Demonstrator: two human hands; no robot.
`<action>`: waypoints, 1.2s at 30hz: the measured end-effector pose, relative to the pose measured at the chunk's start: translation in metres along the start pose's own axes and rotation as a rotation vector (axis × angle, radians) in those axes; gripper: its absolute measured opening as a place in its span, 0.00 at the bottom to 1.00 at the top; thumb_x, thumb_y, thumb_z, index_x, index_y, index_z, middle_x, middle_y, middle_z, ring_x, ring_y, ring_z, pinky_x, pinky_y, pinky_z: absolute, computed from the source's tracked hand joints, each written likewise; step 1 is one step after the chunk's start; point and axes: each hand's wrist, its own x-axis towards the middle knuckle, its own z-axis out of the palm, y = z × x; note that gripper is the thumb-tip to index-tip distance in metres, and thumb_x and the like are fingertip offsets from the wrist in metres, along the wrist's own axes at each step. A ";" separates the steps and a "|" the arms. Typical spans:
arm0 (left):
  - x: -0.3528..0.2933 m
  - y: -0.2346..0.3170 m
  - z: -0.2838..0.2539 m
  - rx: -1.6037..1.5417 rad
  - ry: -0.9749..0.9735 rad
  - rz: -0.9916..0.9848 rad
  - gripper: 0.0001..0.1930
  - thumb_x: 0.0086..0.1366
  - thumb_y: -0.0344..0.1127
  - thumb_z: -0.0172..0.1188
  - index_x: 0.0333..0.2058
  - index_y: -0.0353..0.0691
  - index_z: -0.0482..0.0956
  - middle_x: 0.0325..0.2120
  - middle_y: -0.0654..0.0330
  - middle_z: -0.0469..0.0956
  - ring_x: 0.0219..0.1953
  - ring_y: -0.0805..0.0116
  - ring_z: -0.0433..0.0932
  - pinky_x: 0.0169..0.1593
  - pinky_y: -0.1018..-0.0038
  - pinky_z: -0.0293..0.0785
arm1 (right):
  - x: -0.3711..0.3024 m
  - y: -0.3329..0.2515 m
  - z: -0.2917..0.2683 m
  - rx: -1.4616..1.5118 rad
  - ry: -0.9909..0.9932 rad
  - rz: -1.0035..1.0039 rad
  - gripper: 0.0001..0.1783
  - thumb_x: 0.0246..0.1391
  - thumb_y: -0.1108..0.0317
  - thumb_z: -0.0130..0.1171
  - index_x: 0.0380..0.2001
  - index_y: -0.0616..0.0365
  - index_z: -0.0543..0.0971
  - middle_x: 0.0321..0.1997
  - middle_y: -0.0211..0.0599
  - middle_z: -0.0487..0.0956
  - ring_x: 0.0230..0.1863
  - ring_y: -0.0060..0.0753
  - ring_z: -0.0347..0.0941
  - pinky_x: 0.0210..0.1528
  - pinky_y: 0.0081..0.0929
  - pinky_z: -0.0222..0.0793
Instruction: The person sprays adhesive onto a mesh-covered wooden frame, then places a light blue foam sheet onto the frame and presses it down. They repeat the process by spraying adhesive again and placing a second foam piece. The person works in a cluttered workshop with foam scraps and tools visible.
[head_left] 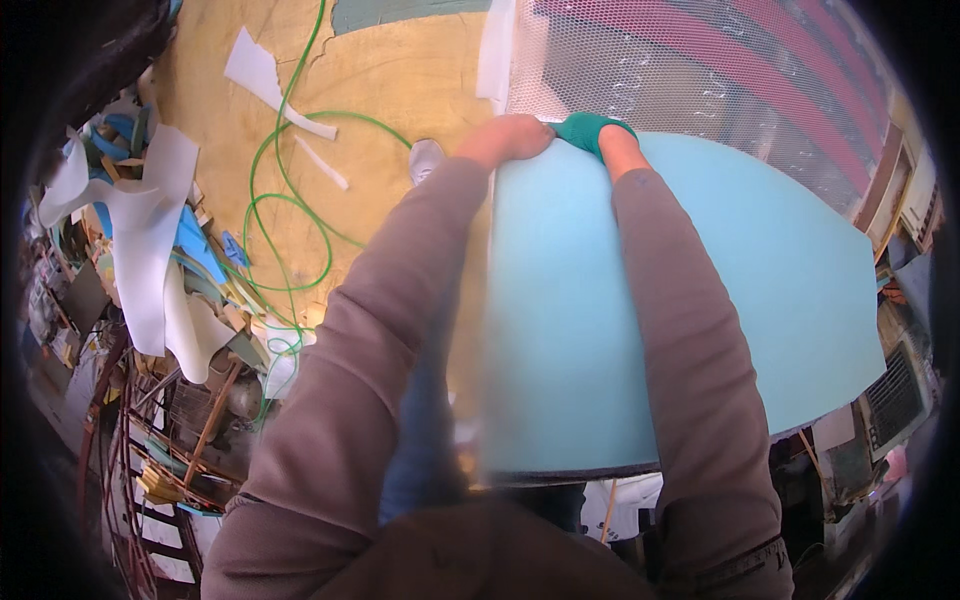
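A large light blue foam sheet [560, 300] with a curved right side lies in front of me, partly over a yellowish tabletop [370, 80]. At its far left corner my bare left hand [515, 138] is closed on the edge, knuckles up. My right hand [592, 131], in a green glove, is close beside it, bent leftward and closed at the same far edge. The fingertips of both hands are hidden. Just beyond them, a white honeycomb mesh sheet [640, 70] with pink bands meets the blue sheet.
A thin green hose [328, 240] loops over the tabletop on the left, near white offcuts [262, 75]. A white strip [496, 50] borders the mesh. Foam scraps [150, 230] and rods are heaped at the left. A slatted grey unit [897, 390] stands at lower right.
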 end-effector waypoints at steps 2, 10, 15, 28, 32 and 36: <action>0.000 -0.003 -0.002 0.043 0.029 0.055 0.27 0.75 0.51 0.44 0.55 0.40 0.85 0.58 0.46 0.82 0.62 0.44 0.79 0.65 0.53 0.73 | -0.005 -0.002 -0.009 0.053 0.022 -0.027 0.34 0.68 0.40 0.54 0.64 0.54 0.80 0.63 0.44 0.82 0.60 0.45 0.79 0.65 0.38 0.71; -0.042 0.028 -0.018 0.042 0.354 -0.025 0.29 0.76 0.54 0.45 0.67 0.43 0.72 0.66 0.47 0.74 0.68 0.42 0.71 0.71 0.50 0.65 | -0.092 0.084 -0.080 0.273 0.430 -0.231 0.36 0.69 0.37 0.51 0.67 0.53 0.75 0.67 0.41 0.79 0.67 0.49 0.74 0.68 0.43 0.68; -0.053 0.088 -0.034 0.179 0.106 0.185 0.34 0.78 0.58 0.42 0.74 0.46 0.64 0.70 0.48 0.70 0.73 0.41 0.64 0.73 0.43 0.58 | -0.146 0.174 -0.098 -0.069 0.469 -0.081 0.38 0.72 0.36 0.46 0.73 0.51 0.69 0.77 0.41 0.69 0.75 0.46 0.65 0.77 0.43 0.57; 0.097 0.181 0.036 0.021 -0.006 0.218 0.32 0.81 0.56 0.39 0.64 0.37 0.78 0.66 0.43 0.75 0.68 0.41 0.73 0.72 0.53 0.64 | -0.126 0.231 -0.064 -0.549 0.209 -0.139 0.28 0.78 0.50 0.35 0.76 0.35 0.63 0.80 0.37 0.62 0.81 0.45 0.56 0.80 0.54 0.48; 0.104 0.170 0.040 0.024 0.031 0.211 0.33 0.81 0.58 0.39 0.59 0.35 0.81 0.60 0.42 0.79 0.63 0.41 0.76 0.68 0.53 0.68 | -0.126 0.224 -0.061 -0.622 0.140 -0.126 0.28 0.78 0.53 0.36 0.77 0.36 0.63 0.79 0.36 0.63 0.78 0.48 0.62 0.79 0.55 0.53; 0.107 0.165 0.039 0.101 0.053 0.223 0.34 0.80 0.60 0.39 0.58 0.35 0.82 0.60 0.42 0.80 0.62 0.40 0.77 0.68 0.52 0.69 | -0.118 0.228 -0.057 -0.470 0.179 -0.131 0.28 0.78 0.54 0.34 0.77 0.35 0.62 0.78 0.36 0.65 0.73 0.50 0.69 0.76 0.52 0.61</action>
